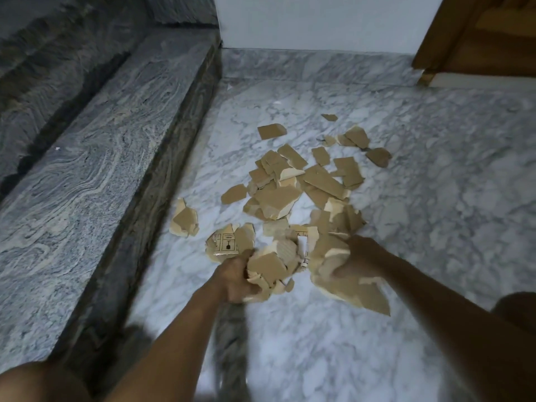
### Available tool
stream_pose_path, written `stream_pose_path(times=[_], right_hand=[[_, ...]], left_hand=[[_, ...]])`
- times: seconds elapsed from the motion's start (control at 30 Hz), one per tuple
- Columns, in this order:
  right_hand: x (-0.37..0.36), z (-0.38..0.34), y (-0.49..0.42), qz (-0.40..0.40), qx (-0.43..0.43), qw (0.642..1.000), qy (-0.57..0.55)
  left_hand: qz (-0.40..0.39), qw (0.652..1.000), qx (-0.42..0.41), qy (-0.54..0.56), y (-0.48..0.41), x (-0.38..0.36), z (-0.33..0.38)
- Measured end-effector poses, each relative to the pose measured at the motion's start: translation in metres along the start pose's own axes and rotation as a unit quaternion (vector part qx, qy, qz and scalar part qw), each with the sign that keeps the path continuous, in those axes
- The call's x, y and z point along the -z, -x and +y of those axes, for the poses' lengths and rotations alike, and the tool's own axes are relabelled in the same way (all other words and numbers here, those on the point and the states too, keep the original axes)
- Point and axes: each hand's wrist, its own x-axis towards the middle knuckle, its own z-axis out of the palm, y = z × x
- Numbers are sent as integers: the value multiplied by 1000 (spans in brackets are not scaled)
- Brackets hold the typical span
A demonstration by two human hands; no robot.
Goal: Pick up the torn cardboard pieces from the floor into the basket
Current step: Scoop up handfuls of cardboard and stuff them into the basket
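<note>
Left hand (233, 281) and right hand (361, 256): fingers clutch cardboard pieces (269, 268). Printed piece (224, 245): black pictogram, text illegible.

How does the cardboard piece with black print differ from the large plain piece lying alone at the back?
The printed piece carries black symbols; the plain piece is bare brown. The printed piece lies beside the left hand; the plain piece lies apart. Both are torn cardboard.
</note>
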Motion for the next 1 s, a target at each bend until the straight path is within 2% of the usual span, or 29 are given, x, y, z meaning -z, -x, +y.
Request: stream_pose_path(times=[0.1,0.2,0.3,0.43,0.6,0.7,0.8,0.9,1.0], right_hand=[[25,-15,-15,38,32,998,-49],[20,-52,-25,28,3,997,-77],[-17,-90,-36,37,-20,993,-112],[-49,-103,-39,130,-68,974,-171],[-52,-94,-42,86,-23,968,-236],[-28,-82,-34,81,47,982,-165],[4,-67,-25,62,84,995,4],[5,-52,-17,28,100,988,112],[-26,-47,-2,69,110,978,163]], left_hand=[[74,992,42,90,5,21,-13],[114,984,86,109,12,42,-28],[116,983,124,68,16,49,-42],[109,980,150,70,19,57,-54],[139,963,198,119,14,69,-59],[111,973,173,109,3,81,-58],[42,987,138,74,-10,88,-42],[34,994,103,-10,-34,79,-29],[43,993,97,-50,-43,56,-24]])
